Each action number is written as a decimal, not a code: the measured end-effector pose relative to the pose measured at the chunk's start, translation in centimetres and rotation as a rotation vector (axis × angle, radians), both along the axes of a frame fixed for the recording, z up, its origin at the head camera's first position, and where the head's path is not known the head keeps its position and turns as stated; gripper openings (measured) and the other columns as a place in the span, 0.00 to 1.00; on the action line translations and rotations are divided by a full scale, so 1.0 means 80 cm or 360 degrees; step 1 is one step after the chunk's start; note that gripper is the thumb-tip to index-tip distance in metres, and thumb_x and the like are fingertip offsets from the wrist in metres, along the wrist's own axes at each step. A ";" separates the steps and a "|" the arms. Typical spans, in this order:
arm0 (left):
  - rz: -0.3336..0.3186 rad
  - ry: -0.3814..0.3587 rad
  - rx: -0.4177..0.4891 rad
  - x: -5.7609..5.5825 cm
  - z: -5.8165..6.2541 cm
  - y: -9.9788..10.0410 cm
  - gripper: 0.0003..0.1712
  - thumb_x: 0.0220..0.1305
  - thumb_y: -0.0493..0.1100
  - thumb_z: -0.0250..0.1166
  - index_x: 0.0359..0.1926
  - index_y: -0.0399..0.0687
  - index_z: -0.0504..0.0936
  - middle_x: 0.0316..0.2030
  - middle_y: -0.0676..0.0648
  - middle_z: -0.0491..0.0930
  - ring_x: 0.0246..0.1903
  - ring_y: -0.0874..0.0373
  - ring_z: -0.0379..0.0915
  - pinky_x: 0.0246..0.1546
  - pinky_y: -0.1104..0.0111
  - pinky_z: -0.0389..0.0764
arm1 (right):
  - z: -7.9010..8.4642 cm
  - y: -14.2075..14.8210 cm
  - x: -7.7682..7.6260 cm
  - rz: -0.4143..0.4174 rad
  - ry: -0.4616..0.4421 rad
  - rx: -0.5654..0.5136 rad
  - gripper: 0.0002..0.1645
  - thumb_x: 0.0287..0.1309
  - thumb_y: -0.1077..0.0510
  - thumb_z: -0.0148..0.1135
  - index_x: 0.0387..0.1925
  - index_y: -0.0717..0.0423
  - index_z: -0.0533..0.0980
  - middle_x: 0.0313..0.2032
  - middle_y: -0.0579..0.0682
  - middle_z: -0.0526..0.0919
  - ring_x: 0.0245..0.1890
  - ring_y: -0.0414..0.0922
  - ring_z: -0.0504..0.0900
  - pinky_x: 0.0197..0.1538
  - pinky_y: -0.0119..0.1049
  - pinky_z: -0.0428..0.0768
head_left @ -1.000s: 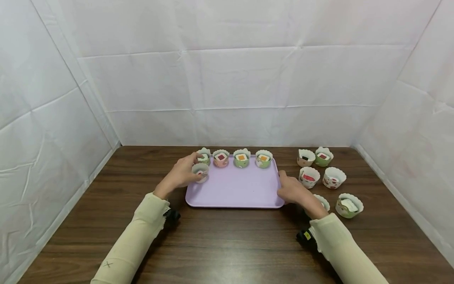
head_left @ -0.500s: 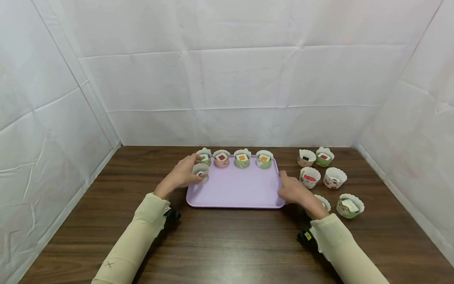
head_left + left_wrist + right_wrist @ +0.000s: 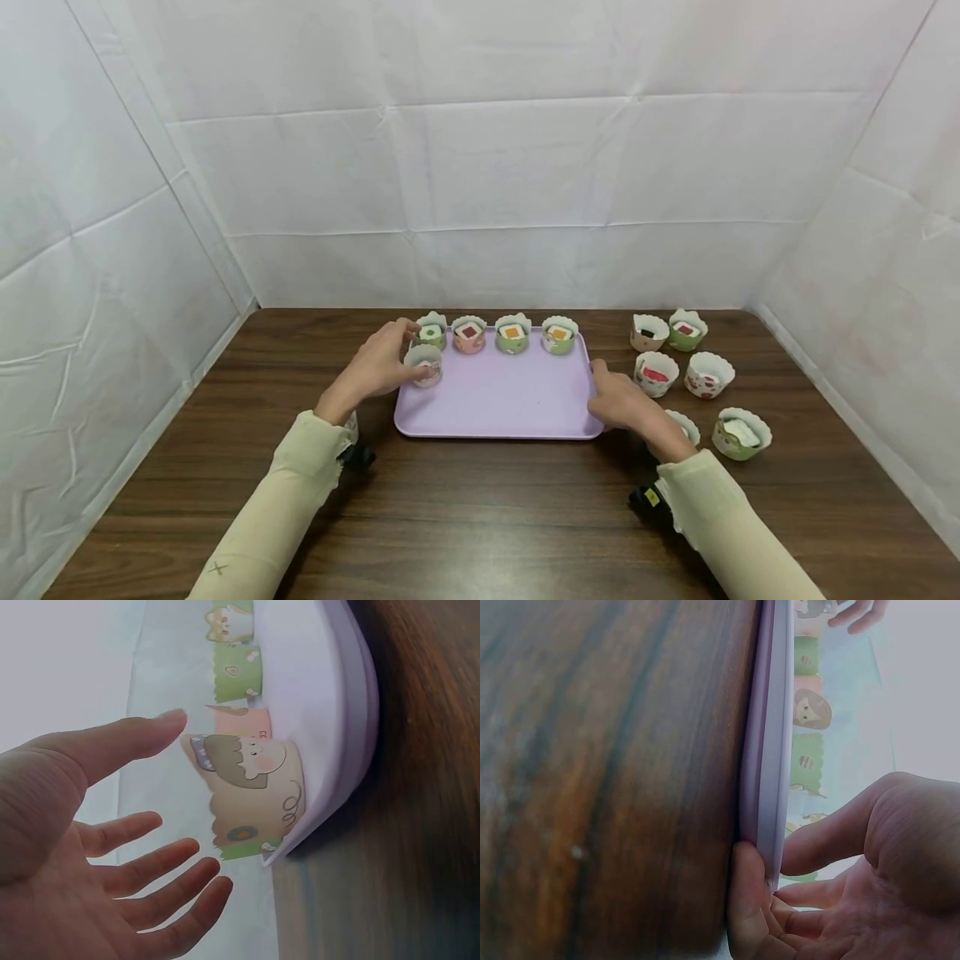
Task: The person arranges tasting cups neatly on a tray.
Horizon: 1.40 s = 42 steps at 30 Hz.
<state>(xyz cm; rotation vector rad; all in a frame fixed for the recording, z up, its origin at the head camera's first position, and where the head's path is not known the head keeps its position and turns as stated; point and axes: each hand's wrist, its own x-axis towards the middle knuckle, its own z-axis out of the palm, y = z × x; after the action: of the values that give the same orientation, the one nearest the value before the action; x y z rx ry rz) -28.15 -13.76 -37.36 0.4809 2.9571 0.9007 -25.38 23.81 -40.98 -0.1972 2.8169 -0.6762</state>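
Note:
My left hand [image 3: 375,362] hovers at the left of a pale paper baking cup [image 3: 247,802], thumb and fingers spread, with a gap between fingertips and cup in the left wrist view. That cup stands on the lilac tray [image 3: 517,400] near its left side, in front of a green cup [image 3: 432,335]. At the tray's right edge my right hand [image 3: 622,402] grips the rim; in the right wrist view the thumb [image 3: 825,844] lies above it and the fingers [image 3: 748,881] below. A pink cup [image 3: 468,337] and two green ones [image 3: 512,339] continue the back row, each holding a small white piece with a coloured top.
Right of the tray, several more filled paper cups [image 3: 707,382] stand on the dark wooden table [image 3: 487,517]. One cup [image 3: 684,425] is partly hidden by the right wrist. White sheeting [image 3: 510,167] encloses the table at the back and sides.
My left hand has let go of the pale cup and drawn slightly left, its fingers spreading. The cup stays on the tray. My right hand keeps its hold on the rim.

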 end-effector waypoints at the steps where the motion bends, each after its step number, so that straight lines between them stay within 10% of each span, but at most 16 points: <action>1: 0.0000 0.0014 0.0011 0.002 0.001 -0.001 0.43 0.60 0.50 0.76 0.69 0.37 0.68 0.63 0.32 0.74 0.61 0.38 0.73 0.61 0.46 0.79 | 0.000 0.000 0.000 -0.0003 -0.0001 0.0003 0.42 0.59 0.66 0.48 0.74 0.74 0.51 0.64 0.76 0.72 0.52 0.58 0.77 0.49 0.46 0.83; 20: -0.0123 0.0304 0.0123 0.034 0.004 -0.053 0.35 0.61 0.47 0.77 0.64 0.40 0.74 0.58 0.37 0.78 0.57 0.39 0.78 0.57 0.47 0.86 | -0.001 0.002 -0.002 0.0004 0.0013 0.0008 0.42 0.58 0.67 0.48 0.73 0.74 0.52 0.61 0.76 0.74 0.49 0.58 0.79 0.44 0.43 0.84; 30: -0.0483 -0.0070 0.0181 0.047 0.006 -0.109 0.41 0.57 0.48 0.79 0.69 0.49 0.73 0.63 0.39 0.78 0.64 0.38 0.74 0.60 0.39 0.81 | -0.002 0.002 -0.002 0.0021 0.0022 -0.0015 0.42 0.57 0.67 0.48 0.72 0.75 0.52 0.59 0.76 0.75 0.48 0.58 0.79 0.42 0.43 0.84; 42: -0.0712 -0.0541 0.0224 0.058 0.002 -0.150 0.52 0.50 0.42 0.82 0.72 0.33 0.66 0.70 0.30 0.68 0.68 0.32 0.66 0.67 0.46 0.77 | -0.002 0.001 -0.002 0.0031 0.0030 0.0002 0.41 0.58 0.67 0.48 0.72 0.76 0.52 0.61 0.78 0.73 0.49 0.59 0.79 0.45 0.46 0.84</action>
<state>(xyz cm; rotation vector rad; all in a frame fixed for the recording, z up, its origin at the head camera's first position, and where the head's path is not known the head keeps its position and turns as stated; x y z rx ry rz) -23.47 -25.75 -37.23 0.8531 2.3564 1.0129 -25.53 23.86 -41.12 -0.2314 2.8292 -0.6719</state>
